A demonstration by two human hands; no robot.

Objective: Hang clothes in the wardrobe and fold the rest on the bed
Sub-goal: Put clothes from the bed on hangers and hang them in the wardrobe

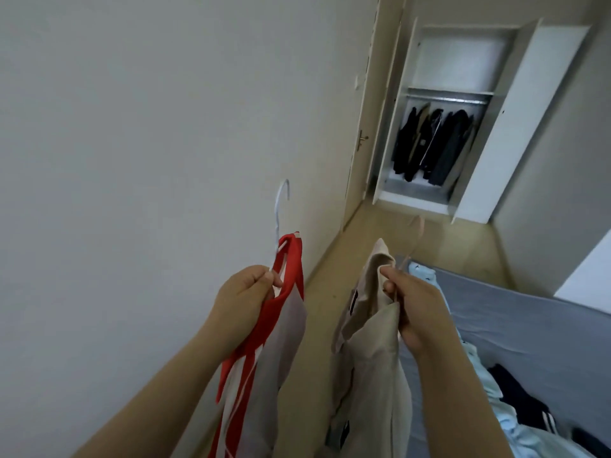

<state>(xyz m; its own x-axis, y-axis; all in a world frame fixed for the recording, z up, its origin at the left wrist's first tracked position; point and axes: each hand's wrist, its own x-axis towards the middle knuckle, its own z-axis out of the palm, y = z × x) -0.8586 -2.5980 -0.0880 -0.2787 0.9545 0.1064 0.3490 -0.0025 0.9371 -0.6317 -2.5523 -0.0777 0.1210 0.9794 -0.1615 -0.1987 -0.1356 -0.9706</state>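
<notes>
My left hand [243, 297] grips a white hanger [281, 206] by its neck; a red and white shirt [264, 352] hangs from it. My right hand [415, 309] holds a pale pink hanger [413, 239] carrying a beige garment [370, 358]. Both garments hang in front of me, side by side and apart. The wardrobe [443, 127] stands open at the far end of the room, with several dark clothes on its rail. The bed [529, 325], covered in grey, lies at my right with light blue and dark clothes [515, 414] heaped on it.
A white wall [148, 160] runs close along my left. A closed door with a metal handle [363, 140] sits just left of the wardrobe. A strip of beige floor [380, 246] leads between wall and bed toward the wardrobe. Both wardrobe doors stand swung outward.
</notes>
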